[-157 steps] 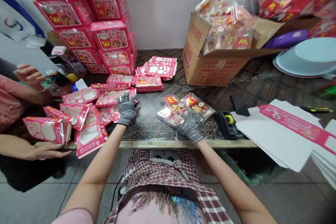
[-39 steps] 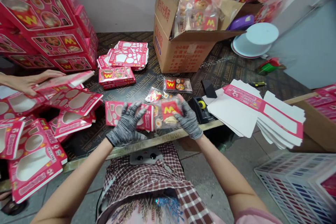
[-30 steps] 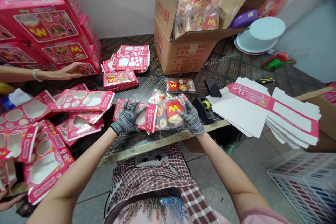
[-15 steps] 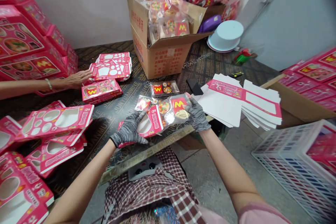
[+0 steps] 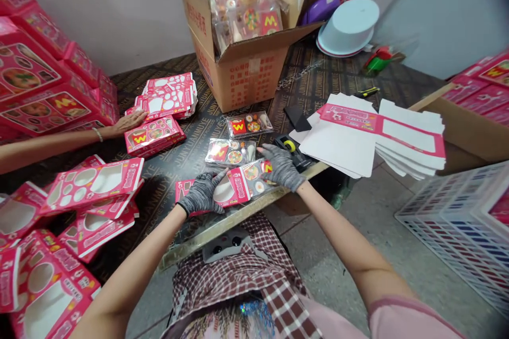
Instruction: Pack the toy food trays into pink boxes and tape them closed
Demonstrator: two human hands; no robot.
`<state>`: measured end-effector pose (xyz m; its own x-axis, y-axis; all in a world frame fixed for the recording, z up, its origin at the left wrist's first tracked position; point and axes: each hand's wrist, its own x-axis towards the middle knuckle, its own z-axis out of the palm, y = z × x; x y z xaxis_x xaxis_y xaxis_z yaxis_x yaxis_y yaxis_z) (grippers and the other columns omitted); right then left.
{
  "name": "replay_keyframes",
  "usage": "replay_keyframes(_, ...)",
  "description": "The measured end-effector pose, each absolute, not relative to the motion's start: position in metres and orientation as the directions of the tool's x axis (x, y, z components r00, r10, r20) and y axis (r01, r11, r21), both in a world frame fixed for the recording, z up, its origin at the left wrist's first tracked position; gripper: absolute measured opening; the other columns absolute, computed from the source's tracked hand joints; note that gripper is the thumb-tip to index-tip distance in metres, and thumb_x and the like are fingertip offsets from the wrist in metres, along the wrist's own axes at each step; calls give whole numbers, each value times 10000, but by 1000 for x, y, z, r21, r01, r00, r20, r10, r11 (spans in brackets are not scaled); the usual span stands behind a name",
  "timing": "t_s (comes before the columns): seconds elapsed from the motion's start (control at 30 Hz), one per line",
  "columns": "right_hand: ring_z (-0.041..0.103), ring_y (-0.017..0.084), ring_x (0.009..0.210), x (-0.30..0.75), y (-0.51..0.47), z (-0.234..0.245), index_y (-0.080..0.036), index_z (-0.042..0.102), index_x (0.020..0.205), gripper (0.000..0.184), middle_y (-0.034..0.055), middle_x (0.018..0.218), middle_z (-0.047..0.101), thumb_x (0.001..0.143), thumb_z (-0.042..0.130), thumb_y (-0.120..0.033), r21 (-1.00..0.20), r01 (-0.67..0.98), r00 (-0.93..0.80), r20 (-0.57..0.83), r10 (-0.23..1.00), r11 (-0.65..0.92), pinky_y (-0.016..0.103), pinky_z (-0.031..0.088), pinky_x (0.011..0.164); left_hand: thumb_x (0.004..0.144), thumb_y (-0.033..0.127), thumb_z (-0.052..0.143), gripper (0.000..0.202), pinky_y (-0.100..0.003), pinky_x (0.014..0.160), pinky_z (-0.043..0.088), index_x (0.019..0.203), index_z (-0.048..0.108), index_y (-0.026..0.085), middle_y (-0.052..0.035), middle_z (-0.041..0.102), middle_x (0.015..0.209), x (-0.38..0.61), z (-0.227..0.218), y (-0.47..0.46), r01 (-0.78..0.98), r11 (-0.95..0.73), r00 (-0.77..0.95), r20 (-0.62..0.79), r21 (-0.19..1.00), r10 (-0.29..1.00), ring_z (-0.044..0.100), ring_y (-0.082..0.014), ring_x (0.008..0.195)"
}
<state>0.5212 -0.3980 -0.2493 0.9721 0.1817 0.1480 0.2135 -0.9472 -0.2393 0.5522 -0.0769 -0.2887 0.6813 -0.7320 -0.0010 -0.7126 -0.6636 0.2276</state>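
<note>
My left hand, in a grey fingerless glove, grips a pink window box lying along the table's front edge. At that box's right end is a clear pack of toy food, held by my gloved right hand. How far the pack reaches into the box is hard to make out. Just behind lies a second clear pack, with a third pack farther back. Beside my right hand sits a black tape dispenser with yellow tape.
A co-worker's hand touches a pile of pink boxes at left. More window boxes lie nearer. An open carton of packs stands behind. White-backed card sheets overhang the right edge, near a white plastic crate.
My hands have lowered the box and pack toward the table edge. A smaller-looking pack near my left fingers now lies flat behind the box. The co-worker's hand shifted slightly over the boxes.
</note>
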Motion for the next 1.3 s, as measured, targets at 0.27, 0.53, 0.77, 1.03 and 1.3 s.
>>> replay_keyframes(0.27,655,329,1161,561,-365,-235,-169,613,1329,700,171,1314,674,743,815,-494,-62,293,901,-315,298,-954,376,479,966,649,783,723,1146,-695,1196,51,1570,382,193,-250,320,1623,531,-320,-48,-624,-778,779,-20,73,-627,261,-497,1490)
replay_keyframes(0.53,694,274,1033,572,-367,-235,-144,680,1211,565,123,1181,734,700,843,-323,-194,333,883,-278,378,-923,293,504,841,684,759,717,1047,-561,1194,301,1531,446,208,-190,513,1511,548,-302,-52,-544,-756,807,-19,364,-590,469,-401,1395)
replay_keyframes(0.77,680,272,921,545,-378,-234,-162,712,1175,536,106,1032,752,691,841,-353,-259,359,912,-108,397,-897,322,466,803,645,555,837,740,-429,1033,497,1286,684,220,-86,715,1283,614,-262,-51,-436,-559,620,-214,705,-755,647,-308,1182)
replay_keyframes(1.03,640,233,817,536,-379,-232,-166,724,1072,491,87,944,743,650,866,-373,-286,394,907,-36,420,-874,298,425,744,693,564,828,630,-429,1030,498,1233,724,256,-42,746,1217,602,-244,-52,-470,-319,493,-56,823,-868,656,-278,1131)
replay_keyframes(1.3,656,213,813,543,-382,-223,-151,735,1084,507,68,949,744,626,866,-324,-534,379,879,-47,475,-755,289,485,734,912,646,529,586,-424,1029,512,1292,678,225,-78,739,1228,576,-247,-37,-559,-427,609,3,711,-793,670,-276,1124)
